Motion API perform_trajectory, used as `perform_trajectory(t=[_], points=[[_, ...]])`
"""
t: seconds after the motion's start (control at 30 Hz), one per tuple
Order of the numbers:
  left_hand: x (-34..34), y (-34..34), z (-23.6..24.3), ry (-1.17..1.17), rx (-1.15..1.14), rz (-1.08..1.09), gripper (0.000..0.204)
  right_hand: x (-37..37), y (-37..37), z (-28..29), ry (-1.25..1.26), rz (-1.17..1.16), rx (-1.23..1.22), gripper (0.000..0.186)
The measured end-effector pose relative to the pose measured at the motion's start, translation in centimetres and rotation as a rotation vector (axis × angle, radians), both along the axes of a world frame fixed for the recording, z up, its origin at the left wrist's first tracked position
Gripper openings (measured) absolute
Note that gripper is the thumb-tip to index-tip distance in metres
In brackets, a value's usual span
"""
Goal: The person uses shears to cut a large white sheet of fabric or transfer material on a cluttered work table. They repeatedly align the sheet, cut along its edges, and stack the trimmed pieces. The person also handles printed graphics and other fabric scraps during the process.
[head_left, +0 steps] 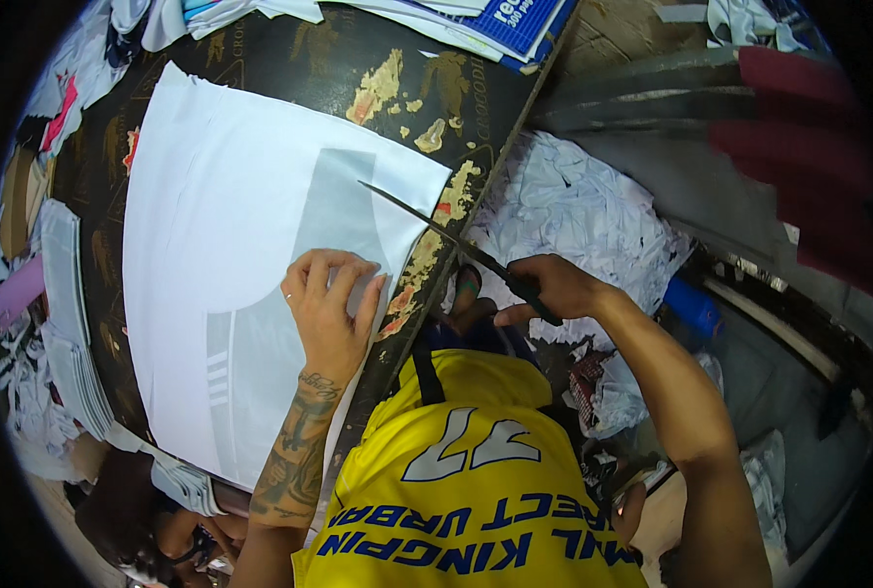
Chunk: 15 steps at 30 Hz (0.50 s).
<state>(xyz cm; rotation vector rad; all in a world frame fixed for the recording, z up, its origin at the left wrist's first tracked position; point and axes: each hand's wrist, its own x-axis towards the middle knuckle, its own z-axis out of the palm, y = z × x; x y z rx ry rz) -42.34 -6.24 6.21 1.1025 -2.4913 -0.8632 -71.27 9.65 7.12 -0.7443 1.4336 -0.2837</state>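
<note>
A large white cloth with grey panels and small white stripes lies across the dark table. My left hand rests on it near its right edge, fingers arched and apart, a ring on one of them. In my right hand, beyond the table edge, is a pair of long dark scissors. One slim blade reaches over the cloth's right corner, its tip on the grey panel. Whether the other blade lies under the cloth cannot be seen.
The dark patterned table has peeling patches along its right edge. White cloth scraps are heaped beside it on the right. Folded pale cloth stacks line the left side. A blue pad lies at the far edge. Another person is at lower left.
</note>
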Motion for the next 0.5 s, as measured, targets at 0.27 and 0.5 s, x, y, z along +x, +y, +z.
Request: perform_trajectory(t=[0.27, 0.5], points=[[1.1, -1.3, -1.1, 0.018, 0.131, -0.165, 0.021, 5.6, 2.5, 0.2, 0.065, -0.199, 0.141, 0.055], [1.6, -2.0, -1.1, 0.023, 0.190, -0.205, 0.024, 11.4, 2.2, 1.1, 0.181, -0.304, 0.193, 0.067]])
